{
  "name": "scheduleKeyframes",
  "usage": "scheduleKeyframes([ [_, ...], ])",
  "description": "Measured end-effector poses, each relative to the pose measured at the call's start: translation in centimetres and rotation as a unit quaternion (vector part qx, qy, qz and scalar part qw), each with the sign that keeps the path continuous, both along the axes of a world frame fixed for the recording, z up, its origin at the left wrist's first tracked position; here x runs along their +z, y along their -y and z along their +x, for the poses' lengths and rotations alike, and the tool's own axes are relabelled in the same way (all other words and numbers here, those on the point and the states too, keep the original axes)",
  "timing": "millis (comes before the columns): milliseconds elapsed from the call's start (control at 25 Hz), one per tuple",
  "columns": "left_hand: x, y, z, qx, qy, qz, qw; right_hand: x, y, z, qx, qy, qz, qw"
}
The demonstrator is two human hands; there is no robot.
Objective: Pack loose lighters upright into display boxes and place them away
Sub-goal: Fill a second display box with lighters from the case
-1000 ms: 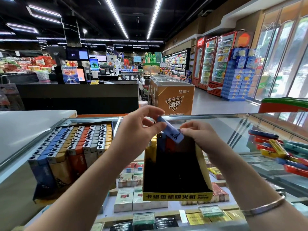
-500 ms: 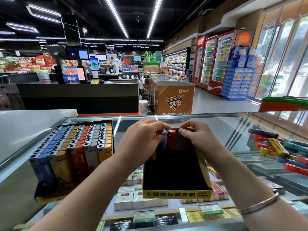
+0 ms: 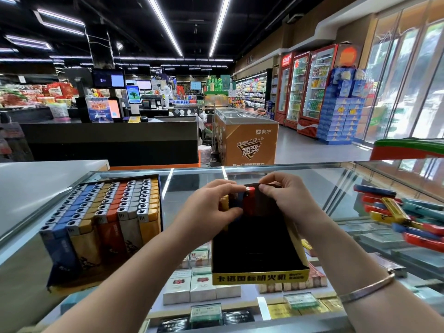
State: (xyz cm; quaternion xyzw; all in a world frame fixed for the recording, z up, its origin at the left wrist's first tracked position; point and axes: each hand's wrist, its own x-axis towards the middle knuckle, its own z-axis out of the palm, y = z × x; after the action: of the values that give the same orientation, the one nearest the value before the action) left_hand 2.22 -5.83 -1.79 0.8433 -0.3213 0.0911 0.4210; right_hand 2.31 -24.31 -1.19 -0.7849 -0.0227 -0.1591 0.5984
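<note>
I have both hands at the far end of the near-empty display box — my left hand pinching the blue lighter upright, my right hand gripping the box's back wall, probably to steady it. A full box sits at nine o'clock, loose lighters at three, on a glass desk in a supermarket.
</note>
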Motion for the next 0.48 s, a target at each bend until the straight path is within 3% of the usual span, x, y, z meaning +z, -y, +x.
scheduleKeyframes([
  [120, -1.1, 0.6, 0.2, -0.036, -0.055, -0.035, 0.997, 0.0, 0.8, 0.1, -0.039, 0.017, 0.003, 0.999],
  [320, -1.7, 1.2, 0.4, -0.054, -0.122, -0.137, 0.981, -0.1, 1.3, -0.3, -0.081, 0.046, -0.095, 0.991],
  [480, -1.9, 1.4, 0.5, -0.061, -0.137, -0.142, 0.978, 0.1, 3.8, -1.5, -0.166, 0.084, -0.193, 0.963],
])
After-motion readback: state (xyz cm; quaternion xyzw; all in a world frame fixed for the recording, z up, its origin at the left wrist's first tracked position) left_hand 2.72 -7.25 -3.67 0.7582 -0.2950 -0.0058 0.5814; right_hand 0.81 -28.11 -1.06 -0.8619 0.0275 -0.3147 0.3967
